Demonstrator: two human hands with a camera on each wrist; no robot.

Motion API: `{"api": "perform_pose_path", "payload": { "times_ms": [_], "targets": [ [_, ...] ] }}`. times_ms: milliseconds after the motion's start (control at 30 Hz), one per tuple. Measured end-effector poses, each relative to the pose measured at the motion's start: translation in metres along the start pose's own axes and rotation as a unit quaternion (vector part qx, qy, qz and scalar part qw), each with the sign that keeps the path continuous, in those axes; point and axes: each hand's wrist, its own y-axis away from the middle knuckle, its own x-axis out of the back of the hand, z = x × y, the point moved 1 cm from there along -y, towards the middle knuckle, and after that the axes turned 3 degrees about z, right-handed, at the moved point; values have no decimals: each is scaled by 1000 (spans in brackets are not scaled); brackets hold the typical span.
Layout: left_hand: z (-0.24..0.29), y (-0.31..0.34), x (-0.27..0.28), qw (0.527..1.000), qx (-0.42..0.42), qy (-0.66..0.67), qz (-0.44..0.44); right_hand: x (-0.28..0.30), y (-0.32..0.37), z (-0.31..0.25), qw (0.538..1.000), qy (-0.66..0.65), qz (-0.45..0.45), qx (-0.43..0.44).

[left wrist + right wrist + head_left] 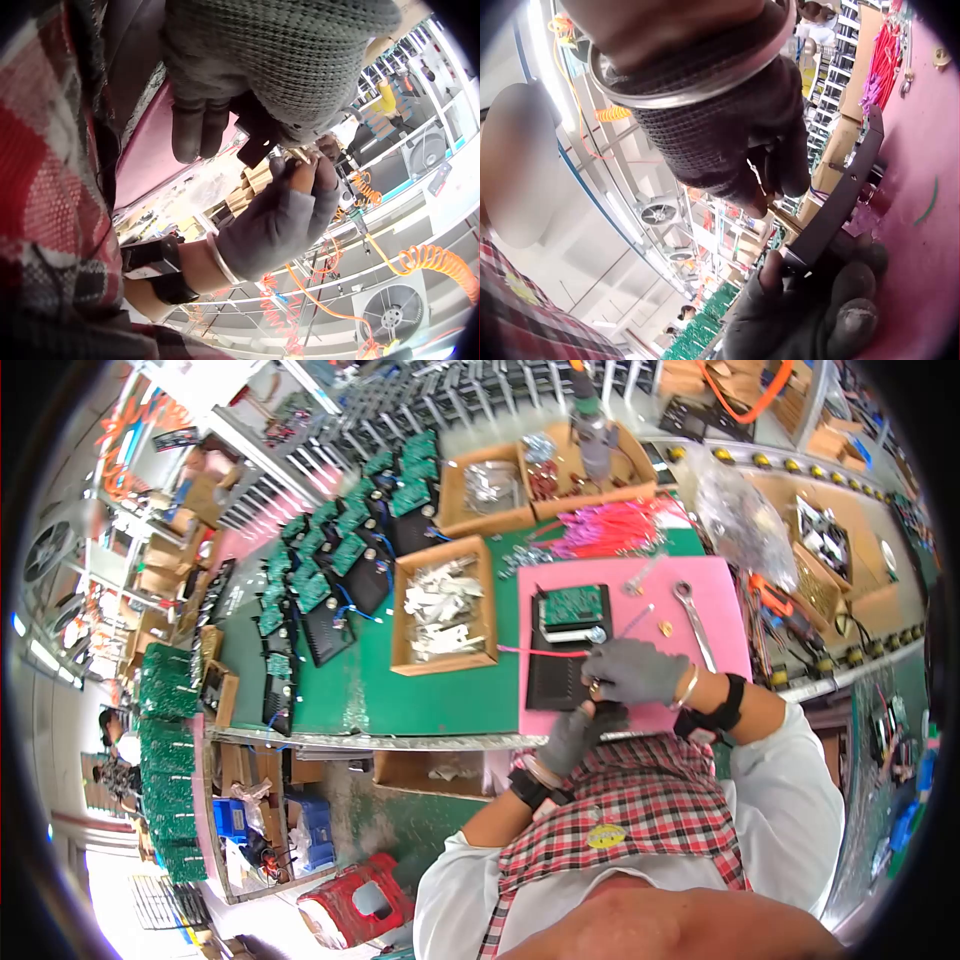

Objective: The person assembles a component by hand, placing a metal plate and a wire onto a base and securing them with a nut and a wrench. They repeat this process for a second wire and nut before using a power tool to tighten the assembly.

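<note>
Both hands wear dark gloves with bare fingertips. The left hand (572,742) (277,64) (802,319) grips the near end of a black casing (552,685) (840,206), its thumb on the edge. Above that end, the right hand (635,672) (274,229) (720,142) pinches a small brass-coloured part (301,156), mostly hidden by the fingers. A green circuit board (572,607) lies in the casing's far half, with a silver strip (575,635) below it. A pink-red wire (540,651) runs leftward from near the right hand.
The casing lies on a pink mat (715,595) with a wrench (695,625) to its right. A box of white parts (487,605) stands left of the mat. Pink-red wires (610,530) lie beyond, near a plastic bag (745,520). Casings with boards (313,592) line the left side.
</note>
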Motion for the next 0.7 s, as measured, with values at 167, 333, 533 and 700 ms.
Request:
{"api": "perform_pose_path", "payload": {
  "times_ms": [167, 333, 533, 700],
  "targets": [
    [-2, -3, 2, 997, -24, 62, -47, 10, 4, 2, 994, 80, -73, -35],
    [-9, -5, 7, 994, -25, 90, -50, 0, 17, -1, 982, -11, 187, 25],
    [-3, -3, 1, 995, -23, 85, -39, -4, 25, 6, 977, -10, 211, -43],
    [-1, -3, 0, 997, -17, 75, -32, -9, 27, 9, 980, -1, 198, -16]
  ]
}}
